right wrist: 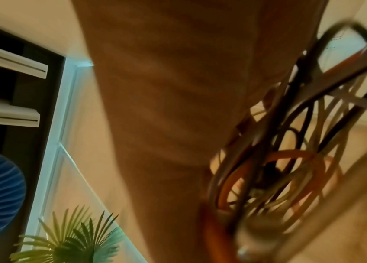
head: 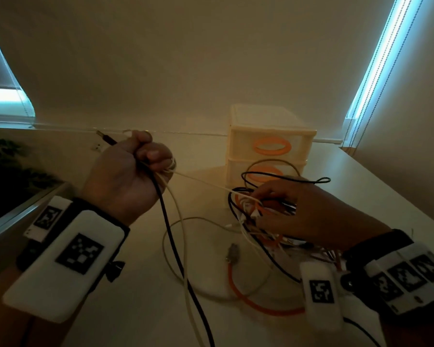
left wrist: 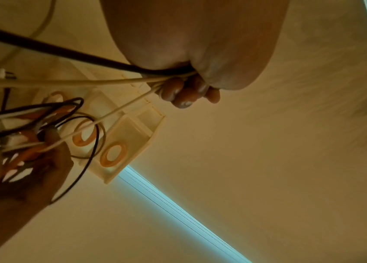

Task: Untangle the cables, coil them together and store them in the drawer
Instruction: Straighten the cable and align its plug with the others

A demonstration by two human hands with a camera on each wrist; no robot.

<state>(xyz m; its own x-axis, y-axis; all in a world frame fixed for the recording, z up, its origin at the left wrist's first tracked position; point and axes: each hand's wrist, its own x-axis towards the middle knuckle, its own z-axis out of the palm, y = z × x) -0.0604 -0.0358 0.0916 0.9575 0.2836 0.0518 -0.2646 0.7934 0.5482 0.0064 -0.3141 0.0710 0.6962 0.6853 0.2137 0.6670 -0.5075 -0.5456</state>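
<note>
A pale worktop (head: 145,284) is seen under dim, warm light, set against a plain wall with roller blinds, daylight showing as bright strips at their edges; a leafy plant (right wrist: 70,236) is visible to the left. A cream drawer unit (head: 269,146) with orange oval handles is stood at the back of the worktop, its drawers closed. The left hand (head: 128,176) is raised and closed in a fist around a black cable (head: 172,242) and several cream cables (head: 181,221), the black cable's plug pointed up and away to the left. From the fist the black cable is run down toward the near edge, while one cream cable is stretched taut to the right. There the tangled bundle of cables (head: 258,216), black, white and orange, is gripped by the right hand (head: 301,211) just in front of the drawer unit. An orange cable (head: 251,301) is left looped on the worktop.
</note>
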